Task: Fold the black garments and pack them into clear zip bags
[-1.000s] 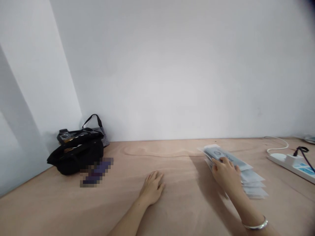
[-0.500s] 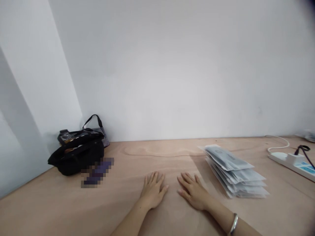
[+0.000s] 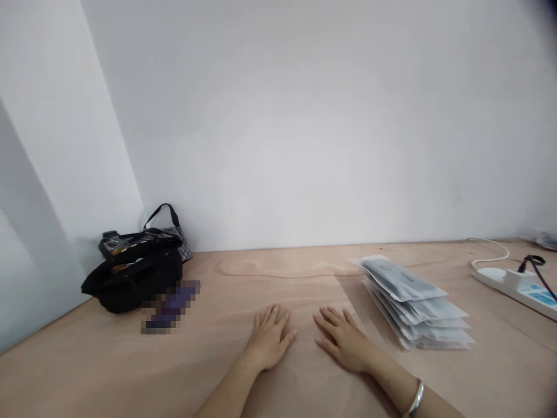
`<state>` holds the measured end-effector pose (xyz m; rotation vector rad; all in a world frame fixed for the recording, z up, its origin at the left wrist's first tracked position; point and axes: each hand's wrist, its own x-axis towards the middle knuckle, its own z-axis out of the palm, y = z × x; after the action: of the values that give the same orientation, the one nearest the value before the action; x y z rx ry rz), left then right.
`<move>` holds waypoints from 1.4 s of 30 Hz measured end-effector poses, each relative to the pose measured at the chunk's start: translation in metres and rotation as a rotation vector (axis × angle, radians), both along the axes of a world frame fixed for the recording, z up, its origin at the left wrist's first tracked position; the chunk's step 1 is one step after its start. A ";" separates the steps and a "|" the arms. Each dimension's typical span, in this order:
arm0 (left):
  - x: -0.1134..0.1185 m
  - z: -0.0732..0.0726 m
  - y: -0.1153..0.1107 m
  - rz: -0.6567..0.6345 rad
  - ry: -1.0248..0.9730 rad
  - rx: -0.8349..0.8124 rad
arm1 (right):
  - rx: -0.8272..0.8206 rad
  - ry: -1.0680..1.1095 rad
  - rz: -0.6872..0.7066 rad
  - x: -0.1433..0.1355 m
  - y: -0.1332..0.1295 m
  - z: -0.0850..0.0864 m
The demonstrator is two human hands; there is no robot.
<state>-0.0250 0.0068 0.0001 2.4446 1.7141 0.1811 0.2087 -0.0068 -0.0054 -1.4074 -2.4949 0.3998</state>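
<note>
Palm down on the wooden table, my left hand lies flat with its fingers spread and holds nothing. My right hand rests beside it in the same way, fingers apart, with a silver bangle on the wrist. A gap of bare wood separates the two hands. Closest to my right hand is a stack of frosted plastic zip pouches, with dark grey contents showing through. The stack leans and fans out toward the front.
At the left stand a black bag, a bottle and a striped bag against the wall. A blurred-out purple item lies before them. At the right is a white power strip with a plug and cables.
Both hands stay in place on the table. The view has shifted very slightly; nothing else has visibly moved.
</note>
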 end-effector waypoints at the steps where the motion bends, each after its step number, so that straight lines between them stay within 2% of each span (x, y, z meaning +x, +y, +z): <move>1: 0.000 0.000 0.000 -0.001 0.001 0.000 | 0.001 0.001 0.000 0.000 0.000 0.000; 12: 0.000 -0.002 0.001 0.006 0.036 -0.001 | 0.018 -0.027 -0.013 -0.001 -0.004 0.003; 15: 0.001 0.001 -0.001 0.018 0.053 -0.012 | 0.128 -0.042 -0.040 -0.001 -0.005 0.009; 18: 0.002 0.003 -0.002 0.022 0.059 -0.030 | 0.360 -0.113 -0.187 0.004 0.001 0.022; 21: 0.002 0.003 -0.002 0.016 0.055 -0.027 | 0.591 -0.232 -0.431 0.014 0.008 0.040; 23: 0.002 0.003 -0.002 0.018 0.052 -0.024 | 0.675 -0.316 -0.584 0.020 0.012 0.047; 26: 0.002 0.002 -0.002 0.022 0.050 -0.029 | 0.639 -0.441 -0.758 0.025 0.015 0.049; 29: 0.002 0.002 -0.001 0.023 0.053 -0.025 | 0.570 -0.476 -0.795 0.026 0.016 0.043; 33: 0.001 0.000 -0.002 0.019 0.033 -0.015 | 0.617 -0.367 -0.698 0.025 0.019 0.037; 36: 0.002 -0.003 0.000 0.027 -0.038 -0.005 | 0.647 -0.201 -0.521 0.021 0.020 0.034; 39: 0.001 -0.002 0.005 0.112 -0.246 0.079 | 0.555 0.009 -0.189 0.014 0.018 0.029; 42: -0.004 0.007 0.009 0.228 -0.518 0.305 | 0.318 0.232 0.187 0.004 0.013 0.022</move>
<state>-0.0294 0.0157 0.0070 2.0990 1.8025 1.0689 0.2126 0.0066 0.0163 -0.9545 -2.3762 0.1767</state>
